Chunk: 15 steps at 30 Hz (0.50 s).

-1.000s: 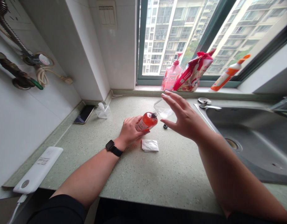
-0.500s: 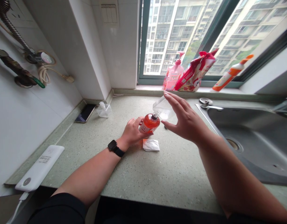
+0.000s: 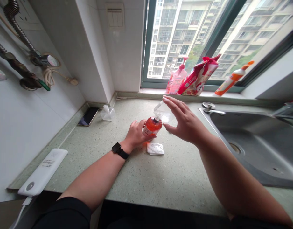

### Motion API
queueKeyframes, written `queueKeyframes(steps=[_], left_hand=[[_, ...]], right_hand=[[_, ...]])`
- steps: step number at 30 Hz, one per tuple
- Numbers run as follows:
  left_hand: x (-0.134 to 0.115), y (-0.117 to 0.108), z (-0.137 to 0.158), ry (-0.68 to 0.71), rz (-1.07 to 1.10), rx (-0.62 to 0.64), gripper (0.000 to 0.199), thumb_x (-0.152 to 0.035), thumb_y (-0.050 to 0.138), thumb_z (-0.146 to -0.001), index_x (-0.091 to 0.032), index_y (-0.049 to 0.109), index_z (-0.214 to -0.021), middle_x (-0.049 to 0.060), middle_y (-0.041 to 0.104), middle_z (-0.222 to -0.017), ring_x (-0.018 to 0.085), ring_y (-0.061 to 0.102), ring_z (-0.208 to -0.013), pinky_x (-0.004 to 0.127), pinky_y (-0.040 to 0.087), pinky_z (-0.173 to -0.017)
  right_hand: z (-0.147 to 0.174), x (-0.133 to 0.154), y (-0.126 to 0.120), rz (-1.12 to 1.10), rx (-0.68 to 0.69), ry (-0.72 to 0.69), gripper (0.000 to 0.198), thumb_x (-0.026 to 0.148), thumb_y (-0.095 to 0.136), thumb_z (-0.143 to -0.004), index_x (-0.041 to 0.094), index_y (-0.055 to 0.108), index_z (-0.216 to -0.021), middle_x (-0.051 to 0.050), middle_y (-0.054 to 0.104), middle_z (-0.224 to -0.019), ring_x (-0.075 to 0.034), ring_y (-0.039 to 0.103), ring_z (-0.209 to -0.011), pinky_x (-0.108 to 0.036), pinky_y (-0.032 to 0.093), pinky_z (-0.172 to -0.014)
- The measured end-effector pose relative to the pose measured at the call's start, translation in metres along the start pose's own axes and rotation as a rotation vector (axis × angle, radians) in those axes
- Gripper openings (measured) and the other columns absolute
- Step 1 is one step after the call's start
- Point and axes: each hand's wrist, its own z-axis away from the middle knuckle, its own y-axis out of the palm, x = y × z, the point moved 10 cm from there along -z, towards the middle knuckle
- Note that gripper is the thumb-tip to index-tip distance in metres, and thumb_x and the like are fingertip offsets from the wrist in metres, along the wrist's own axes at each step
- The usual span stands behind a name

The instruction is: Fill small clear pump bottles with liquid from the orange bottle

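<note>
My left hand (image 3: 136,135) is wrapped round a bottle of orange-red liquid (image 3: 155,125), which stands on the counter without a cap, its dark neck upward. In my right hand (image 3: 185,122) is a clear plastic cup (image 3: 163,110), gripped between thumb and fingers. The cup is tilted, with its lower edge at the bottle's mouth; whether liquid is flowing is too small to tell. A folded white tissue (image 3: 155,149) lies just in front of the bottle. To the left stands another clear container (image 3: 108,113) with a white nozzle-like piece in it.
A phone (image 3: 88,116) lies by the left wall, and a white power bank (image 3: 43,171) with a cable sits nearer. At right is a steel sink (image 3: 253,140) with a tap. The windowsill holds a pink pump bottle (image 3: 177,79), a red bag (image 3: 198,76) and an orange-white bottle (image 3: 233,79).
My right hand has moved slightly left, bringing the cup's edge closer over the bottle's mouth. My left hand keeps its hold on the bottle. The camera view has shifted a little.
</note>
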Motion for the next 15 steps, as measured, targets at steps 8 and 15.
queueKeyframes(steps=[8,15], left_hand=[[0.007,0.001,0.0,-0.013,-0.021,0.009,0.072,-0.068,0.086,-0.083,-0.022,0.061,-0.132,0.011,0.08,-0.118,0.03,0.076,-0.103,0.054,0.051,-0.109],[0.009,0.001,0.0,0.002,-0.036,-0.004,0.074,-0.067,0.09,-0.079,-0.022,0.06,-0.129,0.009,0.08,-0.112,0.032,0.076,-0.101,0.054,0.053,-0.103]], right_hand=[[-0.011,0.007,0.005,0.019,0.039,-0.035,0.091,0.021,0.068,-0.097,0.03,0.023,-0.176,-0.016,0.053,-0.167,-0.039,0.053,-0.152,-0.067,0.05,-0.123],[-0.017,0.012,0.012,0.039,0.104,-0.047,0.094,0.017,0.065,-0.096,0.03,0.019,-0.176,-0.015,0.051,-0.169,-0.039,0.05,-0.154,-0.066,0.049,-0.125]])
